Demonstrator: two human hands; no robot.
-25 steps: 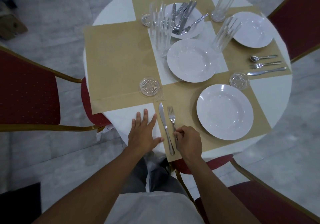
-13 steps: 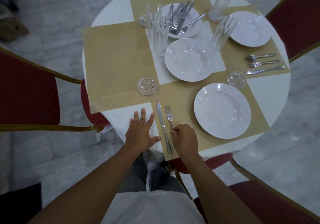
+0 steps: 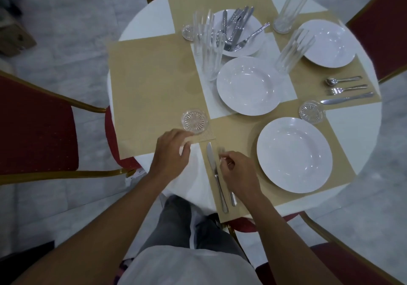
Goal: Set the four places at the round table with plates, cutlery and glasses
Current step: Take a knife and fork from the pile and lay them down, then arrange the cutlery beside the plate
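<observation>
Now the right hand (image 3: 239,171) is pinching the fork (image 3: 233,199) beside the knife (image 3: 211,162); the left hand (image 3: 170,155) is hovering loosely curled, holding nothing, near the coaster (image 3: 194,120).

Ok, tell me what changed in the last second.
The left hand moved forward off the tablecloth toward the coaster, fingers now curled. The right hand shifted up the fork toward its tines, still pinching it. The knife and near plate stayed put.

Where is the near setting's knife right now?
Head view: the knife lies on the near placemat, close to the table's edge, just left of the fork under the right hand, with the near plate further right.
</observation>
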